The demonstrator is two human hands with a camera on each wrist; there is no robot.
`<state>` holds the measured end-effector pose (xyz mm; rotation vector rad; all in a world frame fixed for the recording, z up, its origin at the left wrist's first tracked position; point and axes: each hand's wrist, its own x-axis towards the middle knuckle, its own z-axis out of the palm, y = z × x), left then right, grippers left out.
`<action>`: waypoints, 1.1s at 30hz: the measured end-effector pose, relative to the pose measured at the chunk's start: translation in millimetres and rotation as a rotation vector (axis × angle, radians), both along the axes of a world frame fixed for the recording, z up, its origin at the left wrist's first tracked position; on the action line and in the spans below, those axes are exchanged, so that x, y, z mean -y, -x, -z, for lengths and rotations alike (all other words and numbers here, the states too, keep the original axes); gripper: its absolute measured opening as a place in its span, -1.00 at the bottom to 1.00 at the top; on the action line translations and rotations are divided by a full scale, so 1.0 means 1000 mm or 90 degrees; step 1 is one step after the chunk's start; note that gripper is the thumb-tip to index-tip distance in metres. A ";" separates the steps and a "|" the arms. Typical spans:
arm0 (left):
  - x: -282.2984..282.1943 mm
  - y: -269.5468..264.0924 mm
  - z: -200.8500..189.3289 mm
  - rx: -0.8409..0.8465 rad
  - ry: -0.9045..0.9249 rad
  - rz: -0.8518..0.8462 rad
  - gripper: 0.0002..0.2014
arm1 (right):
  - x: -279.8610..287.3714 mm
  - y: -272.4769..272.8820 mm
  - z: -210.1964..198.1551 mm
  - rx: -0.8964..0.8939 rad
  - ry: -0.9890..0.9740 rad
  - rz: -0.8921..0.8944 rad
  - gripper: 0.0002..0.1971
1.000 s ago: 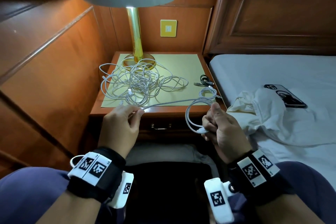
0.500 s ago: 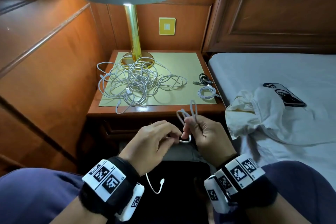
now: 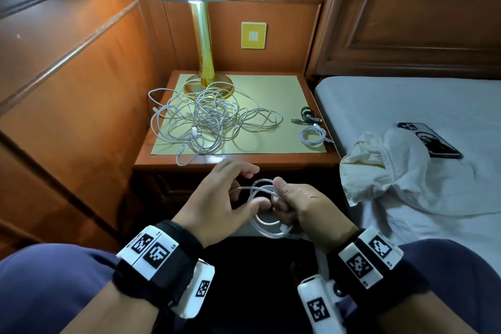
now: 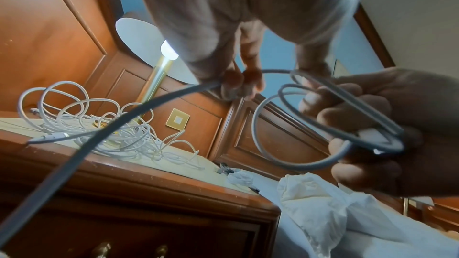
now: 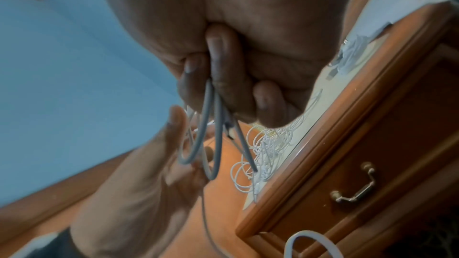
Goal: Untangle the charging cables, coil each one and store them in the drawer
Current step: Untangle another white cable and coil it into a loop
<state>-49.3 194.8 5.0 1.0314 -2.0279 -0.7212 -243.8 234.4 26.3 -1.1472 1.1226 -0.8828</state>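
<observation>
A tangle of white charging cables [image 3: 211, 119] lies on the nightstand [image 3: 271, 158] in front of the lamp base. Over my lap, my right hand [image 3: 279, 196] grips several loops of one white cable [image 3: 264, 221] as a small coil. My left hand [image 3: 244, 190] pinches the loose strand of that cable beside the coil. In the left wrist view the left fingers [image 4: 233, 83] pinch the strand, which runs down to the lower left. The right wrist view shows the loops [image 5: 211, 134] hanging from the curled right fingers [image 5: 223, 85]. The drawer [image 5: 372, 154] with its brass handle [image 5: 352, 191] is closed.
A coiled black cable [image 3: 309, 114] and a coiled white cable [image 3: 313, 135] lie at the nightstand's right edge. The gold lamp [image 3: 202, 43] stands at the back. The bed [image 3: 406, 106] on the right carries a phone [image 3: 431, 141] and a crumpled white cloth [image 3: 393, 171]. Wood panelling closes the left side.
Both hands have come down from the nightstand's front edge to my lap and closer together. The stretched cable has left the tangle, and the right hand now holds more loops.
</observation>
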 end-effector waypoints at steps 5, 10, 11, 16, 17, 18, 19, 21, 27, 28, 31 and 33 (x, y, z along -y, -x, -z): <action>0.001 0.000 -0.001 0.019 -0.075 0.041 -0.91 | -0.002 0.004 -0.003 0.089 -0.023 -0.045 -0.58; -0.002 0.003 0.000 -0.011 -0.081 0.065 -0.81 | 0.003 0.005 -0.001 0.025 -0.022 -0.032 -0.60; -0.002 0.003 -0.001 -0.008 -0.087 0.072 -0.80 | 0.005 0.005 0.000 0.017 -0.031 -0.027 -0.60; -0.002 0.001 -0.001 0.017 -0.075 0.082 -0.63 | 0.005 0.008 0.001 -0.003 -0.074 -0.036 -0.63; -0.003 0.000 0.000 0.037 -0.054 0.066 -0.60 | 0.005 0.008 0.002 -0.010 -0.081 -0.044 -0.66; -0.003 0.000 0.002 0.058 -0.037 0.057 -0.57 | 0.005 0.007 0.003 -0.013 -0.089 -0.049 -0.69; -0.003 0.000 0.003 0.078 -0.034 0.056 -0.53 | 0.005 0.006 0.003 -0.014 -0.097 -0.051 -0.71; -0.005 0.002 0.002 0.114 -0.045 0.065 -0.41 | 0.005 0.004 0.004 -0.025 -0.108 -0.055 -0.71; 0.000 0.000 -0.001 0.078 0.044 0.054 -0.53 | 0.004 0.002 0.000 0.018 -0.077 -0.008 -0.58; 0.002 -0.002 -0.003 0.065 0.038 0.037 -0.52 | 0.005 0.005 -0.001 0.051 -0.090 0.018 -0.57; 0.012 -0.017 -0.009 0.049 0.040 -0.014 -0.60 | 0.010 0.021 -0.008 0.168 -0.128 0.111 -0.55; 0.022 -0.035 -0.014 0.067 0.038 -0.064 -0.67 | 0.013 0.035 -0.014 0.231 -0.126 0.196 -0.55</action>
